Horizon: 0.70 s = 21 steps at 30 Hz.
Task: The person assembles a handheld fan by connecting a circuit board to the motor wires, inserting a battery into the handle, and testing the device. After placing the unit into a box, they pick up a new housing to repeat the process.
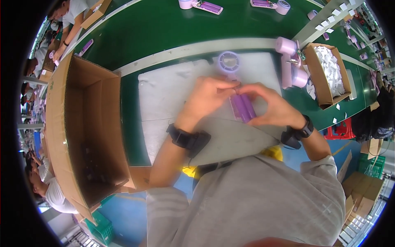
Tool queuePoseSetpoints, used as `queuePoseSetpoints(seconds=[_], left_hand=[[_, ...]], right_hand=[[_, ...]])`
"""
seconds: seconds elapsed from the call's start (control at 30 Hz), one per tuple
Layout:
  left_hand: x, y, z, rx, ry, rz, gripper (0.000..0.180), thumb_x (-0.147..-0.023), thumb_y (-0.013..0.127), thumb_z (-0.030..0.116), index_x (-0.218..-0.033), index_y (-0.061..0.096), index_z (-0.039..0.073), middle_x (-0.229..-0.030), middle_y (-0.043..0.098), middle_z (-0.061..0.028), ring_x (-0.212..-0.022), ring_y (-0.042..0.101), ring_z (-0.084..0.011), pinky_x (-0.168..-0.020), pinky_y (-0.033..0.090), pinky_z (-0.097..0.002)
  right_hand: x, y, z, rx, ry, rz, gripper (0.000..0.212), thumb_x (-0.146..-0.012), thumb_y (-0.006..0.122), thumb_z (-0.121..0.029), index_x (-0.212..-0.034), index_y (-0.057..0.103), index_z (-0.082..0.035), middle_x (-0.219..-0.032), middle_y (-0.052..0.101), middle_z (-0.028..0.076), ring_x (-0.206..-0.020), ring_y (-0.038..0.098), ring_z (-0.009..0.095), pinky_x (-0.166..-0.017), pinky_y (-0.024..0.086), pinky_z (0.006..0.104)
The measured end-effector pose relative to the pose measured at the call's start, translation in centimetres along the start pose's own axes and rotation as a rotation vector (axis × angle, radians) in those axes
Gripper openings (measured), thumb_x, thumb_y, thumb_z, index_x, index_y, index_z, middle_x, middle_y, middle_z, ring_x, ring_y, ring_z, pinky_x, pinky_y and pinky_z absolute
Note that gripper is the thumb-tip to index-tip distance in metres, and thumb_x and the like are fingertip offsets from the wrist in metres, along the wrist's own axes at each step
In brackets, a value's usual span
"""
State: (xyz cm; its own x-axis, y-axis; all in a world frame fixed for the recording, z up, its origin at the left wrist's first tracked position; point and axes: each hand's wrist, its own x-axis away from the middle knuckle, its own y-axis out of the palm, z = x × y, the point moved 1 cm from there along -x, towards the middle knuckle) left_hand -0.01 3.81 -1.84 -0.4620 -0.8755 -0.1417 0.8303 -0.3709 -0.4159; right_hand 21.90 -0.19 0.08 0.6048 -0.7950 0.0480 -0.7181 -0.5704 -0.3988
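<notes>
Over the white foam sheet (pixel 164 94) I hold a lilac round-headed device (pixel 228 62) with both hands. Its ring-shaped head points away from me, and two purple cylinders (pixel 243 108) lie side by side in its handle. My left hand (pixel 207 96) pinches with thumb and forefinger at the neck between head and handle. My right hand (pixel 273 105) spans the handle, its fingers at the neck and its thumb at the near end of the cylinders. Whatever small part lies between the fingertips is hidden. A dark band with a black block sits on each wrist.
A large open cardboard box (pixel 92 123) stands at the left. Lilac units (pixel 294 61) stand at the right beside a carton of white paper pieces (pixel 329 72). Further similar devices (pixel 207 7) lie on the green surface beyond a pale rail (pixel 173 53). Other people sit at far left.
</notes>
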Motion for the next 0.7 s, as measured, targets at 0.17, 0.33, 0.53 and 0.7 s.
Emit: queuePoseSetpoints(seconds=[0.17,0.33,0.53,0.7], left_hand=[[0.1,-0.2,0.1,-0.047,0.004,-0.068,0.027,-0.082,0.069,0.001,-0.109,0.071,0.006,-0.097,0.071,-0.0148,-0.079,0.069,-0.026,-0.071,0.052,-0.0321],[0.2,-0.2,-0.4,-0.087,0.112,-0.059,0.029,-0.084,0.066,0.001,-0.113,0.069,0.007,-0.099,0.069,-0.0157,-0.077,0.066,-0.0309,-0.07,0.051,-0.0333],[0.3,-0.6,-0.2,-0.12,0.091,-0.097,0.032,-0.085,0.064,0.0,-0.116,0.068,0.008,-0.101,0.068,-0.0164,-0.074,0.063,-0.0316,-0.068,0.05,-0.0341],[0.2,-0.8,0.0,-0.1,0.086,-0.105,0.032,-0.086,0.062,-0.001,-0.116,0.068,0.008,-0.099,0.067,-0.0168,-0.072,0.063,-0.0308,-0.067,0.049,-0.0347]], right_hand=[[-0.3,0.2,0.2,0.084,-0.045,0.019,0.073,-0.065,0.084,-0.009,-0.131,0.052,-0.006,-0.133,0.052,0.01,-0.121,0.051,0.027,-0.104,0.042,0.0383],[-0.1,1.0,0.6,0.225,-0.19,0.101,0.073,-0.064,0.084,-0.007,-0.13,0.052,-0.005,-0.131,0.054,0.012,-0.121,0.051,0.03,-0.104,0.043,0.0393],[-0.2,1.7,0.8,0.198,-0.186,0.149,0.072,-0.063,0.085,-0.007,-0.128,0.053,-0.006,-0.128,0.055,0.012,-0.118,0.052,0.031,-0.1,0.045,0.0398],[-0.3,2.4,0.8,0.224,-0.23,0.229,0.067,-0.062,0.085,-0.007,-0.121,0.056,-0.005,-0.124,0.055,0.012,-0.11,0.055,0.03,-0.091,0.052,0.0388]])
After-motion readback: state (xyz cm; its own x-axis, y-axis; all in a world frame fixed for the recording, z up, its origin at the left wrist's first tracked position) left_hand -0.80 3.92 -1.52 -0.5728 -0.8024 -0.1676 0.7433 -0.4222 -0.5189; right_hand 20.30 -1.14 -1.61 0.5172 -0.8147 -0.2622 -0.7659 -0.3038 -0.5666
